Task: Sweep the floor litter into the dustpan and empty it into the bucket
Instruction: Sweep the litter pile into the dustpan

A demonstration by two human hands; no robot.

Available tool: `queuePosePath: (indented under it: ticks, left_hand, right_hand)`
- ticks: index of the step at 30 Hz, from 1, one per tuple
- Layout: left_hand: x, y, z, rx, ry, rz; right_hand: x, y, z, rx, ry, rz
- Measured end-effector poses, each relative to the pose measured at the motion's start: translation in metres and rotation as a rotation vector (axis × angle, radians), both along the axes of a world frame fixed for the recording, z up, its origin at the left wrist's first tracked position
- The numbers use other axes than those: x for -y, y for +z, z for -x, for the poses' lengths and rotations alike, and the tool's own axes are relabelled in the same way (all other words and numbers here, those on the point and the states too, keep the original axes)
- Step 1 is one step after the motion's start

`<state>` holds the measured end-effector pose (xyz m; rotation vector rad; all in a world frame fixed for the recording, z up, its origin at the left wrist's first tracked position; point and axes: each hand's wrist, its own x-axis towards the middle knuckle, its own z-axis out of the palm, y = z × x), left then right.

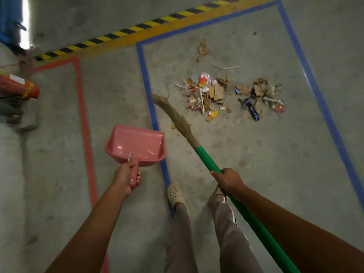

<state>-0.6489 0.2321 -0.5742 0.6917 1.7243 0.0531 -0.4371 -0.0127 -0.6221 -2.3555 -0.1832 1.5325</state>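
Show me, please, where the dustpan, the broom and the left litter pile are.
dustpan (136, 142): head view, inside of the pink scoop.
broom (206, 159): head view, green handle just below the bristles.
left litter pile (206, 93): head view, cardboard scraps at its middle.

**One head-worn view, tilted down**

I see through a single wide-angle camera worn on the head. It faces forward and steeply down at the floor. My hands, left hand and right hand, sit near the lens, low in the frame.
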Motion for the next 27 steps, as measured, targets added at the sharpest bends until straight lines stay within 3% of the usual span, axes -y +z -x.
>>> queuePosePath:
  ticks: [8, 12, 18, 23, 27]
  left_hand:
    - [-0.028, -0.181, -0.023, -0.126, -0.155, -0.056]
    - [-0.037, -0.24, -0.03, -0.122, -0.299, 0.011]
    - [-0.043, -0.267, -0.051, -0.134, -0.411, -0.017]
    - [-0.046, -0.247, -0.083, -0.123, -0.48, -0.027]
    - [-0.049, -0.228, -0.116, -0.094, -0.514, -0.035]
  right_hand:
    - [-0.013, -0.183, 0.016, 0.108, 0.243, 0.135]
    - [-0.011, -0.243, 0.018, 0.103, 0.238, 0.156]
    - [0.009, -0.266, 0.001, 0.211, 0.027, 0.129]
    - [0.027, -0.243, -0.019, 0.265, -0.274, 0.054]
    - [0.043, -0.224, -0.035, 0.329, -0.354, 0.046]
